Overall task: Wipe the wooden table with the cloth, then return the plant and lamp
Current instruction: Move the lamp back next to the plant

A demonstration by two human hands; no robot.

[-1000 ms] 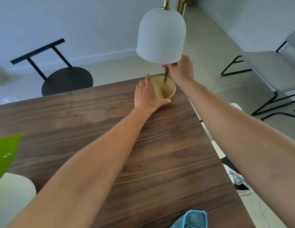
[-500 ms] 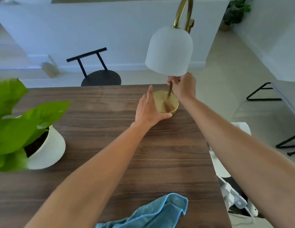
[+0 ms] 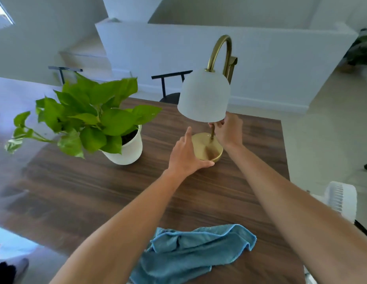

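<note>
Right of the frame's centre, the lamp stood on the wooden table, its round brass base resting on the surface near the far right corner. The right hand grasped the thin brass stem just under the white dome shade, fingers curled round it. The left hand lay against the base's near left edge, fingers straight, thumb along the front rim. The plant in its white pot sat on the table left of the lamp, close but apart. The blue cloth lay crumpled at the table's near edge, bottom centre, between the 2 forearms.
</note>
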